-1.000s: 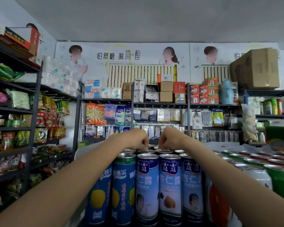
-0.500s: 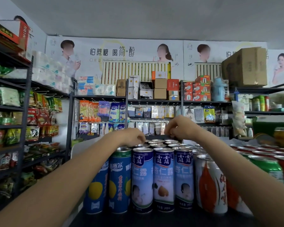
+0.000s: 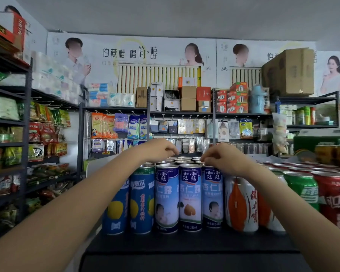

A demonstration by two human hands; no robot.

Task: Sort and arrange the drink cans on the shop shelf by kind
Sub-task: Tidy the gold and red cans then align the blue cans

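Both hands reach out over the cans at the back of the group. Left hand hangs above the can tops with its fingers curled down, and I cannot tell if it holds one. Right hand is just beside it, with its fingers bent down to the rims, and I cannot tell if it pinches a can.

In the front row three pale blue cans stand side by side, upright and touching. More silver tops show behind them, under the hands. Left of them stand two dark blue cans with yellow fruit. Right of them stands a white can with an orange shape, then a green can and a red can. All of them stand on a dark shelf.

Far behind are racks with hanging packets, small boxes and a big brown box. On the left a rack holds snack bags.
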